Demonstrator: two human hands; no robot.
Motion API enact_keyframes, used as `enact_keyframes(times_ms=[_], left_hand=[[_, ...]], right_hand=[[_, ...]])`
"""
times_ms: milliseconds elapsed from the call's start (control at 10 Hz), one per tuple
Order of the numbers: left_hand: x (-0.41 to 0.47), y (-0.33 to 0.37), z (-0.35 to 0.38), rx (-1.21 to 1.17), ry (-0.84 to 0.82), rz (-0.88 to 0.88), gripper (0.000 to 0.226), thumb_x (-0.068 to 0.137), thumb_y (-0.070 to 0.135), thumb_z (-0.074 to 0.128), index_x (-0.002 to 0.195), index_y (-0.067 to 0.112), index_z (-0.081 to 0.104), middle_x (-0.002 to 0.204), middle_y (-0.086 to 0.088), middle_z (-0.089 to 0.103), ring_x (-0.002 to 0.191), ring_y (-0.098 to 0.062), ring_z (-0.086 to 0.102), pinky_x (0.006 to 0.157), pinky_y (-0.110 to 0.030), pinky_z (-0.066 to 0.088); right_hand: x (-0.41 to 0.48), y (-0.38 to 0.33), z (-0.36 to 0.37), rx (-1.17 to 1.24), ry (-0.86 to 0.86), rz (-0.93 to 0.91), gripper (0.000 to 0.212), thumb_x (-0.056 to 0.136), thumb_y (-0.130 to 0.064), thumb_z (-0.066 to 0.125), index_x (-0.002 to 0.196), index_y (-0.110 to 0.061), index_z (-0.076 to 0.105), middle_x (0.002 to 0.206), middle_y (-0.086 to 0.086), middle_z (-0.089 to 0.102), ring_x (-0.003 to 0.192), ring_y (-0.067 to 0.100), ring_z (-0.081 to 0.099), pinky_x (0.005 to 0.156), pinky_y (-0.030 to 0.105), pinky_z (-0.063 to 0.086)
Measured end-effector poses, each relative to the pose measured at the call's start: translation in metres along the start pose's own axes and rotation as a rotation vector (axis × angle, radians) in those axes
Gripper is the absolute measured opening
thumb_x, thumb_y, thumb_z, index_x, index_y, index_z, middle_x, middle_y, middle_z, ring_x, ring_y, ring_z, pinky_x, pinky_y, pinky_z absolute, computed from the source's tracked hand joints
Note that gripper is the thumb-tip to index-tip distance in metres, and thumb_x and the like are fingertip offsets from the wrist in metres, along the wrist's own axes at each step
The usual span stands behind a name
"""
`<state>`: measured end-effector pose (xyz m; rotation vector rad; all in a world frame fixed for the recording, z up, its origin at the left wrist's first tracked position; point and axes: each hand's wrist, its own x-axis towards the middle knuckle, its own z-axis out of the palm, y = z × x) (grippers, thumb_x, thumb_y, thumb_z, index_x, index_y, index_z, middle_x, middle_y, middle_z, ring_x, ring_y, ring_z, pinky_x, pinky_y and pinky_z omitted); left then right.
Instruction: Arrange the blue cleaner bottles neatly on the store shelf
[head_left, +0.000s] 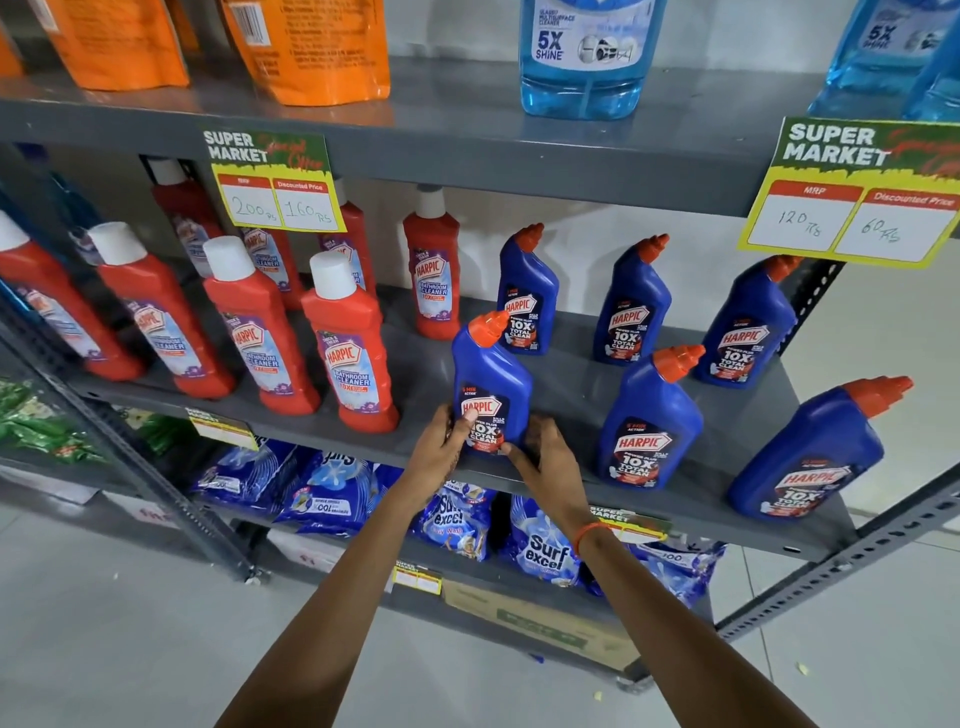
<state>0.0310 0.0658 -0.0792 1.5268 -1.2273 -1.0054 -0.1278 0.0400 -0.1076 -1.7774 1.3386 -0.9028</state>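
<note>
Several blue Harpic cleaner bottles with orange-red caps stand on the grey middle shelf (571, 384). Both hands hold the front left blue bottle (491, 382) near the shelf's front edge. My left hand (441, 447) grips its lower left side, thumb on the label. My right hand (545, 462) wraps its lower right side. Three blue bottles line the back: one (527, 293), one (631, 304), one (748, 325). Two more stand in front to the right: one (649, 421) and one (810, 452) close to the shelf's right end.
Red Harpic bathroom cleaner bottles (353, 348) fill the shelf's left half. Price tags (275, 182) (852, 192) hang from the shelf above, which carries orange pouches and clear blue cleaner bottles (587, 57). Surf Excel packs (540, 540) lie on the shelf below.
</note>
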Motion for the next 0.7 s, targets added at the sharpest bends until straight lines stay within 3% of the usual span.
enact_keyframes(times_ms=[400,500,600,700], left_hand=[[0.003,-0.003,-0.005,0.024,-0.024,-0.007,0.037,0.095,0.033,0.043,0.123,0.008,0.043,0.109,-0.003,0.058,0.094,-0.013,0.056,0.071,-0.015,0.043],[-0.006,0.002,-0.002,0.035,-0.015,-0.017,0.04,0.094,0.035,0.043,0.125,0.009,0.042,0.117,-0.006,0.058,0.103,-0.015,0.056,0.082,-0.022,0.047],[-0.014,0.013,0.004,0.224,-0.005,-0.065,0.045,0.094,0.033,0.045,0.129,0.005,0.036,0.129,-0.013,0.052,0.119,-0.03,0.052,0.096,-0.037,0.041],[-0.024,0.023,0.009,0.42,0.062,-0.175,0.047,0.093,0.028,0.048,0.127,-0.002,0.036,0.133,-0.022,0.048,0.119,-0.04,0.05,0.094,-0.041,0.041]], right_hand=[[0.001,-0.003,-0.002,-0.076,-0.029,0.02,0.041,0.086,-0.029,0.063,0.119,-0.016,0.043,0.119,0.011,0.063,0.106,0.022,0.063,0.09,0.04,0.056],[-0.004,-0.011,-0.006,-0.087,-0.05,0.033,0.047,0.085,-0.028,0.065,0.123,-0.014,0.041,0.122,0.014,0.061,0.109,0.025,0.062,0.094,0.044,0.053],[0.001,-0.024,-0.017,-0.149,-0.107,0.069,0.063,0.085,-0.023,0.064,0.136,-0.006,0.031,0.134,0.023,0.047,0.122,0.037,0.05,0.104,0.045,0.042],[0.001,-0.031,-0.031,-0.284,-0.191,0.099,0.067,0.087,-0.025,0.06,0.139,0.0,0.025,0.136,0.029,0.042,0.124,0.045,0.045,0.104,0.048,0.039]])
